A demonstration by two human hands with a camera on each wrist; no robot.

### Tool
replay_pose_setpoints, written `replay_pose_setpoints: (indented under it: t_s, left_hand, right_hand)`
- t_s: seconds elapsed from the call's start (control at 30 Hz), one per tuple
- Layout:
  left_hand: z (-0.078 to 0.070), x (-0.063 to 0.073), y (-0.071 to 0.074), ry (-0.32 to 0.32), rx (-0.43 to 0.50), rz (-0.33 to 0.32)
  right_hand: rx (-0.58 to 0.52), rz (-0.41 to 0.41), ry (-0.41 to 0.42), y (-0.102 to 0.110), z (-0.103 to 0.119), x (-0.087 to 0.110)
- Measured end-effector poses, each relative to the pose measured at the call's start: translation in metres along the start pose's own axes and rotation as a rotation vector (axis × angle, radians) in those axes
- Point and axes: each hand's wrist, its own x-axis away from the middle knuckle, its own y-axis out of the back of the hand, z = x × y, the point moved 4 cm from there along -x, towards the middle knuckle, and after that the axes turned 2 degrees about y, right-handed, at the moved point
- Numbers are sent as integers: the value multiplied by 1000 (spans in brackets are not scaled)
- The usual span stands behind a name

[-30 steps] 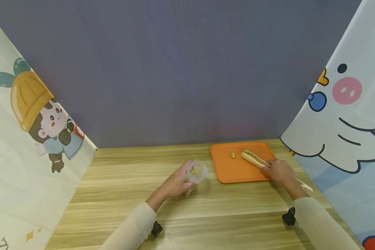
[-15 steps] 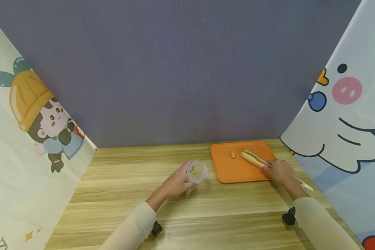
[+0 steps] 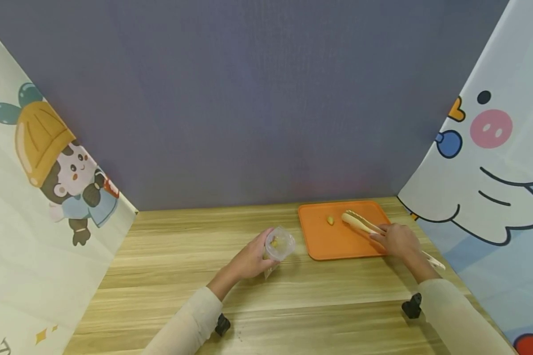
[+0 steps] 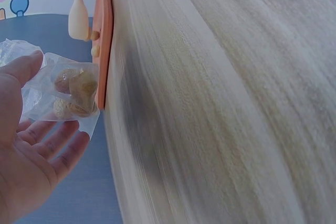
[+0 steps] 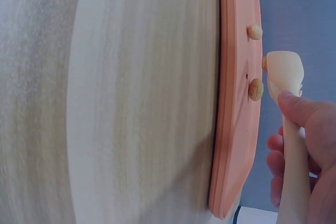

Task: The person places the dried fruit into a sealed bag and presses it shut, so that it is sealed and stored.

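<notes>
My left hand (image 3: 250, 257) grips a clear plastic pouch (image 3: 285, 245) by its side, thumb and fingers on opposite faces. Several brown, nut-like lumps (image 4: 76, 92) sit inside it. In my right hand (image 3: 399, 240) is a pair of cream tongs (image 3: 359, 223), held over the orange tray (image 3: 325, 246) with the tips towards the far side. One tan nut-like piece (image 3: 330, 220) lies on the tray left of the tongs. In the right wrist view two tan pieces show on the tray, and another (image 5: 264, 63) peeks out beside the head of the tongs, mostly hidden.
A wood-grain table (image 3: 182, 246) carries everything. Along its back stands a grey wall panel (image 3: 248, 123). Cartoon-printed white sheets flank it on the left and right. Black mounts (image 3: 222, 325) are at both wrists, below the pale sleeves (image 3: 191, 315).
The tips of the tongs have shifted very slightly up and towards the far side, with a small movement of my right hand. My left hand and the pouch stay put.
</notes>
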Motion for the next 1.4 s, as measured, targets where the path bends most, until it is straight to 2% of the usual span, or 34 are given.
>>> replay_pose_setpoints:
  t_s: [0.13,0.33,0.73,1.0,1.23,1.4]
  left_hand:
    - [1,0,0,-3,3,-4]
    - [3,0,-2,-23,-5,-12]
    - [5,0,-3,-9,1,6]
    - [5,0,-4,-13,-3,11]
    - [4,0,-4,-13,-3,8]
    - [3,-1,-4,-7,3,6]
  right_hand:
    - [9,-16,16,2,2,0]
    - [-35,-58,37,3,6,3]
    - [-64,-142,109,12,24,12]
    - [-37,-218,208,15,34,15]
    - [-37,-185,202,21,48,18]
    - [-37,-203,233,26,59,21]
